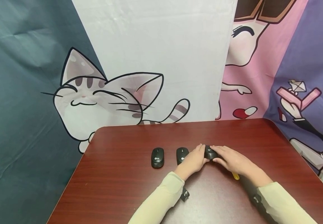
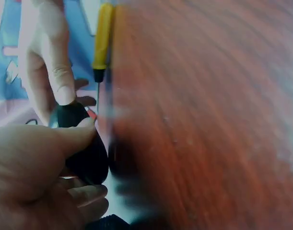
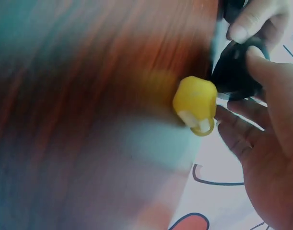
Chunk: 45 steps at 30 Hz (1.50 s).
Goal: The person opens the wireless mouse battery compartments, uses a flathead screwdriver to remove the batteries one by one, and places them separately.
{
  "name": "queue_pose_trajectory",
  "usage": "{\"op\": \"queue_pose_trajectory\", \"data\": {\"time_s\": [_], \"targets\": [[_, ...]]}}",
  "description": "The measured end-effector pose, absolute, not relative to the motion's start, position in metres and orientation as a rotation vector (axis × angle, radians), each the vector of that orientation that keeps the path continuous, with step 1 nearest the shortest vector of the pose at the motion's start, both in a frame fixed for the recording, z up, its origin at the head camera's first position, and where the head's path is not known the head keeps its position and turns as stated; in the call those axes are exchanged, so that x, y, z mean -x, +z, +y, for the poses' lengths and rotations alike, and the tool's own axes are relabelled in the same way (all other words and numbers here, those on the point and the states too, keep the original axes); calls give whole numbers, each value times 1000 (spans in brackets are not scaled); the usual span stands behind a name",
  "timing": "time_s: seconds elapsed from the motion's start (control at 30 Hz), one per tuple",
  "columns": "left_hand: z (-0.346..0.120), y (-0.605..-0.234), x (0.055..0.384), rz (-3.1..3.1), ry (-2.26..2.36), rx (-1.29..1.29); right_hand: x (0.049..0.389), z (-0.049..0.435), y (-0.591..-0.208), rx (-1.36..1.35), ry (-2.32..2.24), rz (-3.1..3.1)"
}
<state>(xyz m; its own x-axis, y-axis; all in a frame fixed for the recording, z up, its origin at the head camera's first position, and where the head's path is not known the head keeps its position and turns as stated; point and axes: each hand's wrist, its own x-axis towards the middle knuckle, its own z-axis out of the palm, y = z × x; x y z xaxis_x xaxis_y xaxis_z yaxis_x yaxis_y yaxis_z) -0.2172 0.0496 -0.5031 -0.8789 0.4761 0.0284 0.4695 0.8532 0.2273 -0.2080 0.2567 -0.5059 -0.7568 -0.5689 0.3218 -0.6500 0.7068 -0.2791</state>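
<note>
A black computer mouse (image 1: pixel 210 153) is between the two hands, above the right half of the table. My left hand (image 1: pixel 194 158) grips one end, its thumb (image 2: pixel 79 136) lying across the mouse and its fingers on the far side. From the other end my right hand (image 1: pixel 234 159) pinches it, with the right thumb (image 3: pixel 263 64) pressed on the shell. Just left of my left hand sits a second black mouse (image 1: pixel 182 153), partly covered by that hand. A yellow-handled screwdriver (image 2: pixel 102 40) lies by my right hand, mostly hidden beneath it in the head view.
A third black mouse (image 1: pixel 157 157) stands further left on the reddish-brown table (image 1: pixel 116 183). Behind the table's back edge hangs a cartoon-printed cloth (image 1: pixel 161 46). A small black device (image 1: pixel 185 194) shows at the left wrist.
</note>
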Motion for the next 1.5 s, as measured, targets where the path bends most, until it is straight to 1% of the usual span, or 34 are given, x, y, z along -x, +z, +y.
{"op": "queue_pose_trajectory", "data": {"time_s": [0.13,0.3,0.43,0.63,1.03,1.17,1.33,1.5], "targets": [[40,-497,220,2979,509,-790,207,247,-502,-939,660,-2599],[23,-481,218,2945,643,-832,204,236,-493,-923,743,-2415],[8,-465,210,2876,798,-887,196,227,-484,-891,824,-2304],[-10,-449,196,2790,1012,-940,179,207,-472,-730,978,-2232],[-42,-433,160,2452,1500,-788,138,164,-451,-601,1458,-2250],[-48,-430,150,2382,1640,-738,130,157,-450,-583,1610,-2248],[-52,-426,139,2422,1693,-652,122,147,-447,-537,1777,-2219],[-59,-422,132,2507,1686,-608,113,137,-447,-430,1888,-2226]]}}
